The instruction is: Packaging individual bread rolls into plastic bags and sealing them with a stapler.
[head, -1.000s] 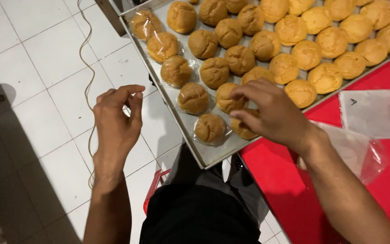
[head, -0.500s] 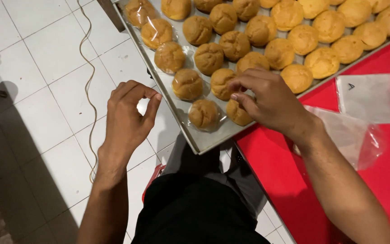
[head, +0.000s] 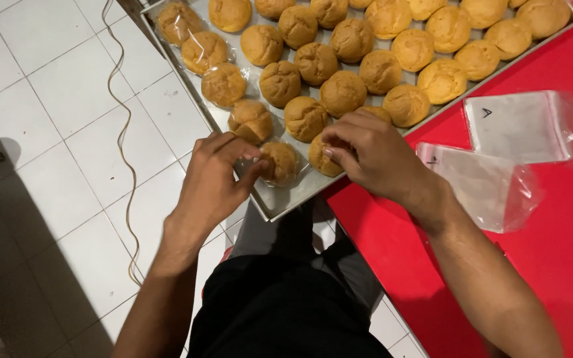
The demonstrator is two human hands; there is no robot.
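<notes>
A metal baking tray (head: pixel 280 202) holds several golden-brown round pastries; some along its left side are wrapped in clear plastic. My left hand (head: pixel 215 182) reaches over the tray's near corner, thumb and fingers pinching a plastic-wrapped pastry (head: pixel 281 161). My right hand (head: pixel 373 156) lies over the near edge of the tray, fingers curled on a bare pastry (head: pixel 321 158) right beside the wrapped one. Whether the right hand lifts it or only touches it I cannot tell.
The tray rests on a red table (head: pixel 565 258) at the right. Two clear plastic bags (head: pixel 492 185) (head: pixel 518 126) lie on it beside my right forearm. White tiled floor (head: pixel 54 132) with a thin cable (head: pixel 119 139) is at the left. My dark-clothed lap (head: pixel 280 311) is below.
My left hand moved right from above the floor to the tray's corner and closed on the wrapped pastry. My right hand stayed over the tray's near edge.
</notes>
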